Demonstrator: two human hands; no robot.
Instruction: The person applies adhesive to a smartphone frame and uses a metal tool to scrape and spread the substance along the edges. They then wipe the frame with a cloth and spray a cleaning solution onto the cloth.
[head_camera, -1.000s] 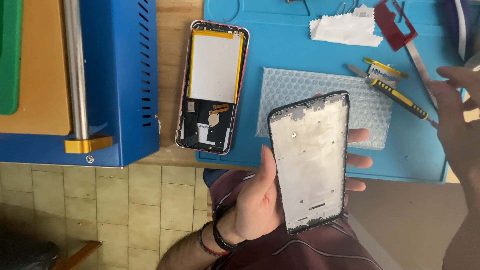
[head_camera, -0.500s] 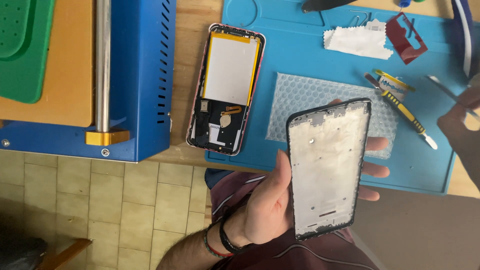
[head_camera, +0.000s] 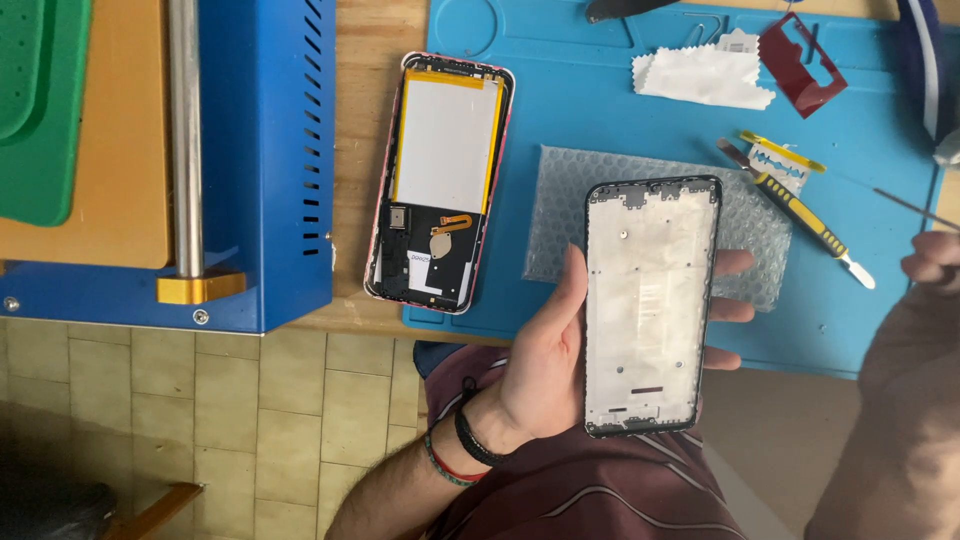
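Already stripped, the frame (head_camera: 650, 305) stood apart from the opened phone (head_camera: 440, 180) and was grasped by the left hand (head_camera: 545, 365), thumb on one long edge and fingertips (head_camera: 735, 262) on the other, held over the desk (head_camera: 365, 140) edge. The phone lay with its battery and boards exposed, so disassembly appeared well along, reassembly not begun. The right hand (head_camera: 930, 265) pinched a thin tool (head_camera: 915, 208) at the far edge. No container held parts; bubble wrap (head_camera: 560, 215), cloth (head_camera: 700, 78) and knife (head_camera: 800, 210) lay loose on the blue mat (head_camera: 560, 60).
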